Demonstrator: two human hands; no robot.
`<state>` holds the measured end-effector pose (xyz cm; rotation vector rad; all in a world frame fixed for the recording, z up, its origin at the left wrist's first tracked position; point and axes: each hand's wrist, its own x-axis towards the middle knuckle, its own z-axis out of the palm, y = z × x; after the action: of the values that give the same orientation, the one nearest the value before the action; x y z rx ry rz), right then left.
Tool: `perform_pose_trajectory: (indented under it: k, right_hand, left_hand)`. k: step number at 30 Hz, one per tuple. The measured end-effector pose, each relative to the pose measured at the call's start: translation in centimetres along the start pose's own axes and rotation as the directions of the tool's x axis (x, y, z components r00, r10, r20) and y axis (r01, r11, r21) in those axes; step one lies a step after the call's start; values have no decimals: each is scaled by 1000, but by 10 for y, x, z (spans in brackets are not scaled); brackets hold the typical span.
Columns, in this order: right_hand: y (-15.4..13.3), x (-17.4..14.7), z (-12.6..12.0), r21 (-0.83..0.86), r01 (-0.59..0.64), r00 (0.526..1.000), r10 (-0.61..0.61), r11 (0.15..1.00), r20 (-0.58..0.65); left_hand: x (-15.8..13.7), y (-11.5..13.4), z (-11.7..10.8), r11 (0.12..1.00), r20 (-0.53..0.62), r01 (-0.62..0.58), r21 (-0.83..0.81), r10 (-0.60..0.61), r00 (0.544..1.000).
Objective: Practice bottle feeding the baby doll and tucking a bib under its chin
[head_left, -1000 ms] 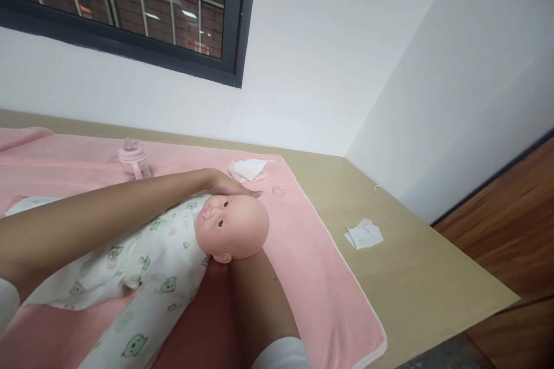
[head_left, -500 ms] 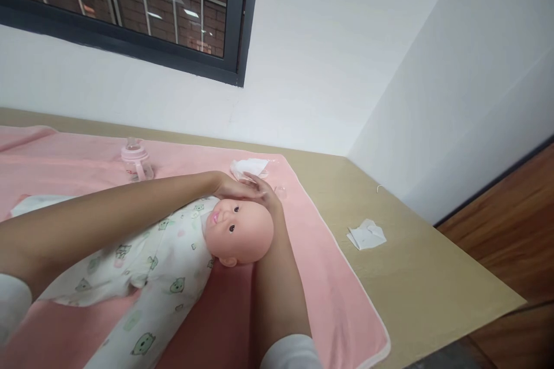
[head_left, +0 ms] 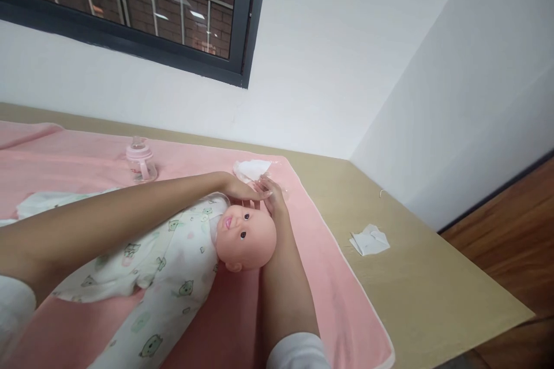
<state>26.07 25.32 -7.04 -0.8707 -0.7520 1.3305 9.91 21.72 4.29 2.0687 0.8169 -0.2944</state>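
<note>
A baby doll point(head_left: 249, 239) in a white bear-print suit lies on its back on a pink blanket point(head_left: 341, 294), its head turned toward the right. My left hand point(head_left: 243, 188) reaches across the doll to the far side of its head, fingers stretched down beside it. My right hand point(head_left: 273, 195) comes round the crown, and its fingers meet those of my left hand. My right forearm lies against the top of the doll's head. I see nothing held in either hand, though the doll's head partly hides the left fingertips.
Behind my left forearm stands a pink-lidded baby bottle point(head_left: 141, 161) with handles. White tissue in clear wrapping point(head_left: 252, 170) lies just beyond my hands. On the tan tabletop point(head_left: 415, 277) at right rests a folded white tissue point(head_left: 370, 240). A wall and window point(head_left: 246, 29) rise behind.
The whole view has shifted slightly, so things sit a little further right. My hands have separated a little at the fingers, and both stay at the far side of the doll's head.
</note>
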Motion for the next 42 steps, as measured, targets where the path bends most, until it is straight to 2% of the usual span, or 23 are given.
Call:
perform_pose_trajectory:
  k: [2, 3, 7, 11, 14, 16, 18, 20, 22, 24, 26, 28, 30, 33, 36, 40, 42]
  right_hand:
    - [1, 2, -2, 20, -26, 1000, 25, 999, 15]
    - [0, 2, -2, 23, -33, 999, 33, 999, 21]
    - [-6, -1, -3, 34, -71, 997, 70, 997, 22]
    - [-18, -9, -2, -40, -14, 998, 16, 999, 60]
    - [-36, -15, 3, -195, 55, 997, -44, 979, 61]
    - [-52, -20, 7, -377, 89, 996, -93, 922, 7]
    - [-69, -24, 13, -551, 110, 985, -165, 827, -51]
    - [-82, -29, 18, -655, 120, 971, -226, 746, -79]
    - [-92, -34, 23, -719, 144, 962, -267, 680, -60]
    - [-99, -40, 28, -781, 178, 956, -294, 598, -7]
    - [-105, -47, 36, -832, 211, 951, -304, 513, 54]
    - [-110, -57, 49, -868, 248, 947, -294, 430, 125]
    - [-114, -70, 66, -883, 316, 934, -276, 347, 226]
    - [-118, -96, 97, -859, 458, 883, -227, 229, 411]
    - [-120, -126, 125, -776, 616, 787, -148, 135, 599]
    - [-120, -160, 148, -685, 727, 687, -68, 53, 724]
    - [-121, -171, 154, -636, 771, 637, -56, 38, 769]
  left_hand:
    - [-10, -2, -11, 999, 23, 42, -19, -41, 999]
    - [-17, -3, -17, 999, -15, 42, -16, -43, 999]
    - [-53, -8, -26, 1000, -270, 1, -11, -4, 963]
    - [-93, -7, -11, 994, -484, -98, -52, 60, 873]
    - [-119, -5, 7, 995, -609, -100, -16, 70, 790]
    - [-133, -6, 17, 996, -678, -83, 24, 77, 731]
    - [-143, -8, 23, 998, -744, -61, 29, 62, 666]
    - [-149, -11, 26, 999, -797, -49, 6, 34, 603]
    - [-153, -14, 27, 998, -821, -57, -10, 25, 571]
    - [-157, -17, 26, 997, -821, -73, -6, 37, 570]
    - [-159, -19, 24, 996, -804, -86, 1, 51, 592]
    - [-162, -21, 22, 996, -791, -90, 7, 60, 608]
    - [-163, -22, 21, 996, -794, -85, 10, 60, 605]
    - [-165, -24, 20, 997, -805, -67, 27, 61, 590]
    - [-167, -27, 20, 990, -816, -63, 128, 141, 561]
    - [-173, -32, 19, 954, -827, -69, 293, 289, 482]
    - [-177, -32, 18, 955, -828, -49, 292, 279, 487]
